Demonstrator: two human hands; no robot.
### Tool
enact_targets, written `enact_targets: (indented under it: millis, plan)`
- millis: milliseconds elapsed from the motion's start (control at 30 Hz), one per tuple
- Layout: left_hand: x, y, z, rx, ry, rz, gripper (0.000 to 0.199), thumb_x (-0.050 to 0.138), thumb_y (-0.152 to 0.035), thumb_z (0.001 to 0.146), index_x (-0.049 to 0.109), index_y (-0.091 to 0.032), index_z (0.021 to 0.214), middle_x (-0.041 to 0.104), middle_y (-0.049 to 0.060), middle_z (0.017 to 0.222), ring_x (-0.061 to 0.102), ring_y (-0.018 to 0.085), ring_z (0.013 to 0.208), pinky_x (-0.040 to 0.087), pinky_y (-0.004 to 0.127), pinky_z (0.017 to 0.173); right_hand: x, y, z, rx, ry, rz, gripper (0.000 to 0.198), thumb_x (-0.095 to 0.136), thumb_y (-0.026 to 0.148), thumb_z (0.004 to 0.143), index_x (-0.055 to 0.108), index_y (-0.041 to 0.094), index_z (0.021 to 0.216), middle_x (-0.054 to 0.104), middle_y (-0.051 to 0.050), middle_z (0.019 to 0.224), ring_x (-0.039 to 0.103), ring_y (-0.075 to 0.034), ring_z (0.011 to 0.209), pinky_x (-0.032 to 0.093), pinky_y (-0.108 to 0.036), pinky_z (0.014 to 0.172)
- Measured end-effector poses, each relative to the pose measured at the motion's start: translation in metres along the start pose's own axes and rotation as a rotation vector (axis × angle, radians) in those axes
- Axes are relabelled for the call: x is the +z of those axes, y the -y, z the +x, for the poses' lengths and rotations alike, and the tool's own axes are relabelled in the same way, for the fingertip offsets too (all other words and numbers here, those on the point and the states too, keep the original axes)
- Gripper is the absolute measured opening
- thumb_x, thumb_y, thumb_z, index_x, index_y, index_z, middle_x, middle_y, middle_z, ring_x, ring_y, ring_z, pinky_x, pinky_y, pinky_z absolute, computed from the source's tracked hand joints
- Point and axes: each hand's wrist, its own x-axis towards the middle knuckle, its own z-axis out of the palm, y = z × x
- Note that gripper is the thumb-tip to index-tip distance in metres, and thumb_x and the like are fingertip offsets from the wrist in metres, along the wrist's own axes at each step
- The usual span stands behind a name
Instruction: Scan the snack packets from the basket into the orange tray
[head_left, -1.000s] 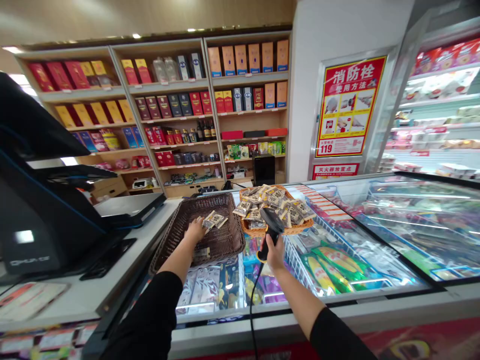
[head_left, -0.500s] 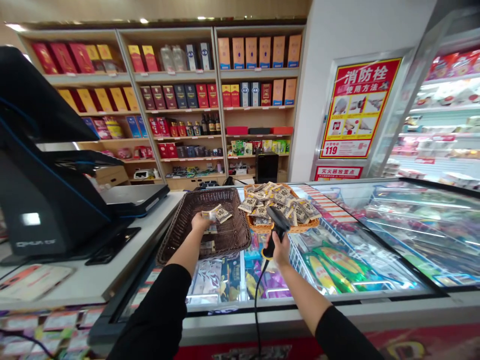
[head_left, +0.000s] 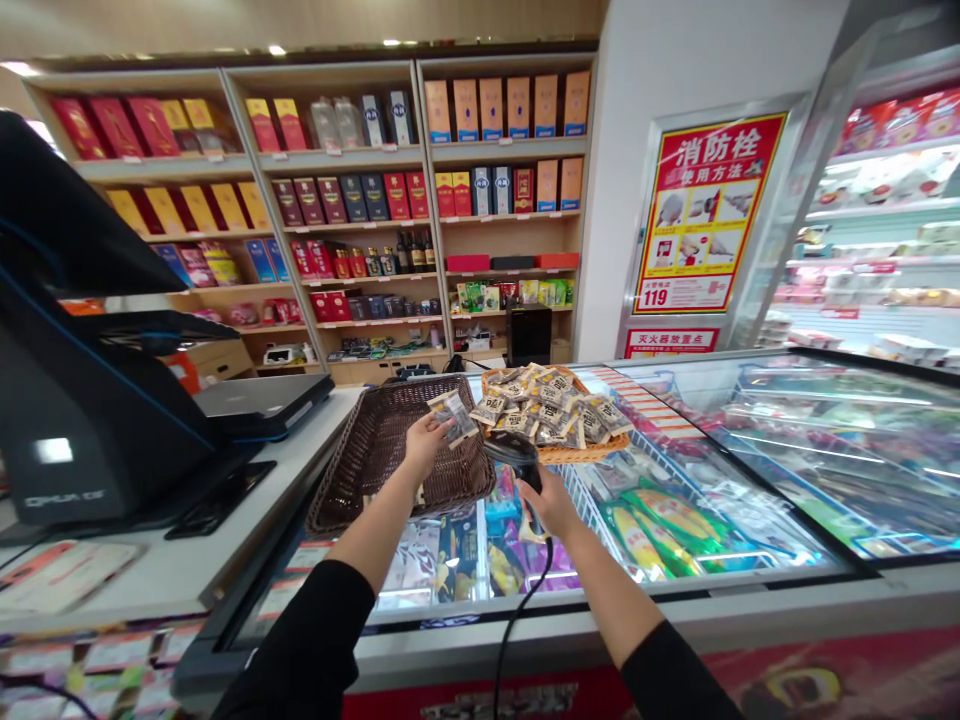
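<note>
My left hand (head_left: 426, 445) pinches a small beige snack packet (head_left: 453, 417) over the right side of a dark brown wicker basket (head_left: 352, 470). Part of another packet shows in that basket, mostly hidden by my forearm. My right hand (head_left: 553, 503) is wrapped round the handle of a black barcode scanner (head_left: 513, 455), whose head points left toward the held packet. The scanner's cord (head_left: 517, 610) hangs down in front. Just behind the scanner, an orange wicker basket (head_left: 592, 453) is heaped with similar packets (head_left: 551, 400).
Both baskets rest on the glass top of a chest freezer (head_left: 750, 480) with packaged goods inside. To the left, a counter (head_left: 300, 480) bears a black point-of-sale scale (head_left: 90, 400). Shelves (head_left: 360, 230) of boxed bottles stand behind, beside a red fire-hydrant sign (head_left: 709, 215).
My left hand has lifted a packet and moved right and up, toward the scanner. My right hand has turned the scanner's head to the left and lower. The view has shifted slightly.
</note>
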Motion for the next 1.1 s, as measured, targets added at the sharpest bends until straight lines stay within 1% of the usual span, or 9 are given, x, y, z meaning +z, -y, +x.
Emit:
enact_targets:
  millis: [133, 200, 333, 500, 667, 867, 967, 1033, 1100]
  plan:
    - [-0.004, 0.0, -0.003, 0.002, -0.007, 0.011, 0.035, 0.078, -0.025, 0.063, 0.063, -0.013, 0.092, 0.072, 0.01, 0.095, 0.069, 0.019, 0.082, 0.056, 0.027, 0.068, 0.003, 0.003, -0.001, -0.03, -0.033, -0.076, 0.013, 0.061, 0.03, 0.079, 0.06, 0.018, 0.083, 0.053, 0.005, 0.046, 0.048, -0.013, 0.037, 0.037, -0.023, 0.041]
    - [-0.006, 0.0, -0.004, 0.004, -0.007, 0.009, 0.037, 0.078, -0.025, 0.061, 0.063, -0.013, 0.093, 0.073, 0.009, 0.095, 0.069, 0.019, 0.081, 0.055, 0.027, 0.067, 0.005, 0.005, -0.001, -0.043, -0.022, -0.092, 0.013, 0.061, 0.03, 0.079, 0.061, 0.018, 0.086, 0.054, 0.005, 0.047, 0.048, -0.013, 0.039, 0.037, -0.023, 0.042]
    - [-0.005, 0.001, -0.004, 0.02, 0.001, -0.004, 0.039, 0.079, -0.026, 0.06, 0.064, -0.013, 0.093, 0.072, 0.01, 0.097, 0.069, 0.019, 0.082, 0.055, 0.028, 0.068, 0.008, 0.006, -0.002, -0.069, 0.004, -0.109, 0.016, 0.061, 0.031, 0.079, 0.063, 0.018, 0.09, 0.054, 0.004, 0.048, 0.049, -0.014, 0.04, 0.036, -0.023, 0.044]
    - [-0.005, 0.002, -0.003, 0.016, -0.002, 0.015, 0.039, 0.079, -0.027, 0.061, 0.064, -0.013, 0.095, 0.072, 0.011, 0.098, 0.069, 0.019, 0.082, 0.056, 0.028, 0.067, 0.009, 0.003, -0.002, -0.092, -0.014, -0.113, 0.016, 0.062, 0.031, 0.079, 0.064, 0.018, 0.088, 0.054, 0.004, 0.047, 0.048, -0.014, 0.04, 0.035, -0.022, 0.043]
    - [-0.005, 0.002, -0.002, 0.018, -0.008, -0.001, 0.037, 0.079, -0.025, 0.061, 0.064, -0.013, 0.093, 0.072, 0.01, 0.097, 0.069, 0.018, 0.079, 0.056, 0.027, 0.067, 0.01, 0.004, -0.002, -0.105, -0.015, -0.131, 0.015, 0.06, 0.03, 0.081, 0.063, 0.018, 0.089, 0.055, 0.004, 0.048, 0.049, -0.014, 0.041, 0.037, -0.023, 0.044]
    - [-0.008, 0.003, -0.003, 0.03, -0.009, 0.089, 0.041, 0.077, -0.029, 0.062, 0.066, -0.013, 0.098, 0.073, 0.01, 0.094, 0.069, 0.019, 0.079, 0.056, 0.028, 0.065, 0.01, 0.003, -0.004, -0.069, -0.023, -0.047, 0.015, 0.06, 0.033, 0.082, 0.06, 0.019, 0.084, 0.052, 0.006, 0.045, 0.048, -0.013, 0.037, 0.038, -0.024, 0.042]
    - [-0.006, 0.0, 0.001, 0.142, -0.039, 0.233, 0.041, 0.073, -0.03, 0.067, 0.067, -0.013, 0.103, 0.073, 0.01, 0.095, 0.069, 0.021, 0.082, 0.056, 0.031, 0.07, 0.011, 0.002, -0.001, -0.056, -0.16, 0.095, 0.02, 0.058, 0.039, 0.083, 0.053, 0.02, 0.079, 0.052, 0.006, 0.046, 0.047, -0.012, 0.036, 0.039, -0.024, 0.041]
    - [0.002, -0.006, 0.004, 0.273, -0.048, 0.36, 0.038, 0.067, -0.028, 0.073, 0.067, -0.015, 0.108, 0.072, 0.009, 0.101, 0.067, 0.022, 0.091, 0.054, 0.035, 0.081, 0.01, 0.002, 0.003, -0.053, -0.318, 0.254, 0.024, 0.057, 0.043, 0.083, 0.048, 0.021, 0.08, 0.053, 0.006, 0.05, 0.047, -0.011, 0.036, 0.039, -0.024, 0.039]
    - [0.018, -0.014, 0.006, 0.428, -0.013, 0.53, 0.034, 0.059, -0.023, 0.079, 0.067, -0.02, 0.112, 0.07, 0.006, 0.11, 0.063, 0.023, 0.104, 0.047, 0.04, 0.095, 0.009, 0.003, 0.008, -0.042, -0.483, 0.405, 0.028, 0.056, 0.047, 0.082, 0.044, 0.022, 0.082, 0.052, 0.007, 0.052, 0.047, -0.011, 0.036, 0.039, -0.023, 0.038]
